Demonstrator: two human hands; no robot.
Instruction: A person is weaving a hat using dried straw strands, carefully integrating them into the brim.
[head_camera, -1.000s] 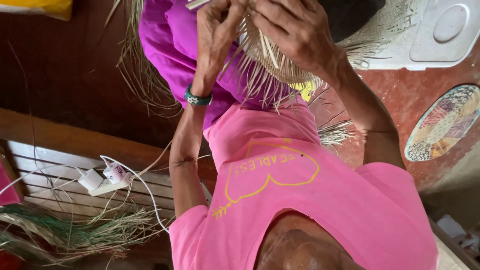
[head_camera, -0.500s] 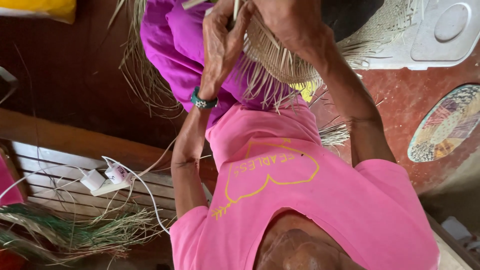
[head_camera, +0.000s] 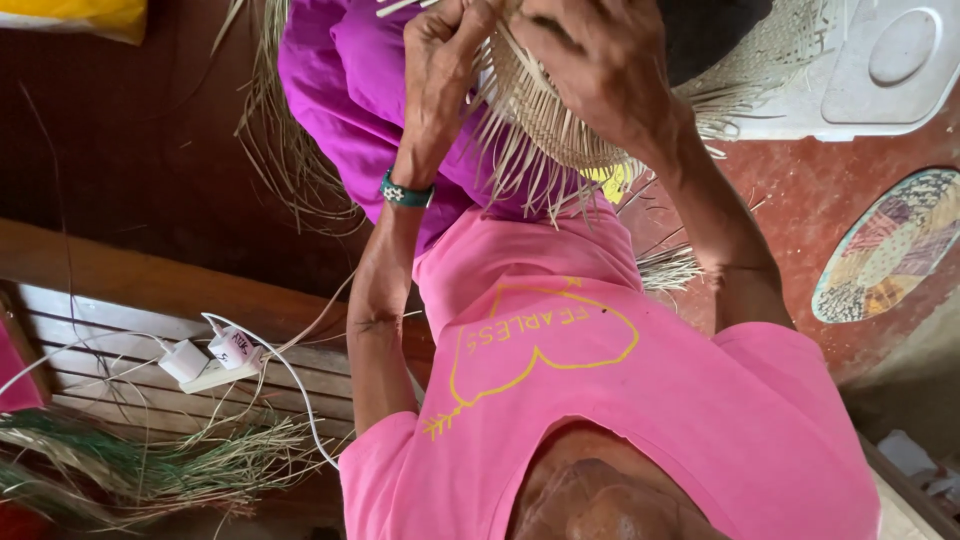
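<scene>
A half-woven pale straw piece, rounded like a hat or basket, rests on my lap over purple cloth. Loose straw ends hang from its rim toward my pink shirt. My left hand, with a teal wristband, pinches strands at the piece's left edge. My right hand lies over the top of the weave and grips it, hiding the part beneath. The two hands are close together at the top of the view.
A slatted wooden bench runs along the left, with white plug adapters and a white cable on it. A bundle of green and dry straw lies below. A white plastic object and a round patchwork mat sit on the red floor at right.
Both hands have shifted slightly upward on the woven piece; my left hand's fingers have closed tighter on the strands at the rim.
</scene>
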